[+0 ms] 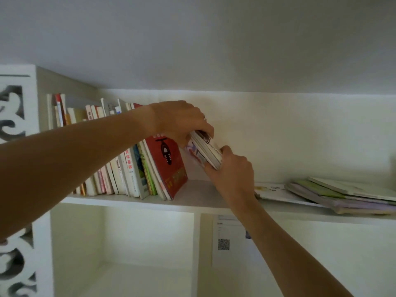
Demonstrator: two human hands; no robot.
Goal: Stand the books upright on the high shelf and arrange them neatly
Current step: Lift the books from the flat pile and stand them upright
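A row of books (128,170) stands leaning on the left half of the high shelf (199,196); a red-covered book (169,166) is the rightmost of the row. Just right of it, above the shelf board, both hands hold a small bundle of thin books (206,150), tilted. My left hand (180,121) grips the bundle's top end from above. My right hand (231,170) grips its lower end from below. A flat pile of thin books (342,196) lies on the shelf's right part.
The ceiling sits close above the shelf. A carved white panel (12,112) borders the shelf on the left. Below are open white compartments (122,243) and a paper with a QR code (224,243) stuck on a divider.
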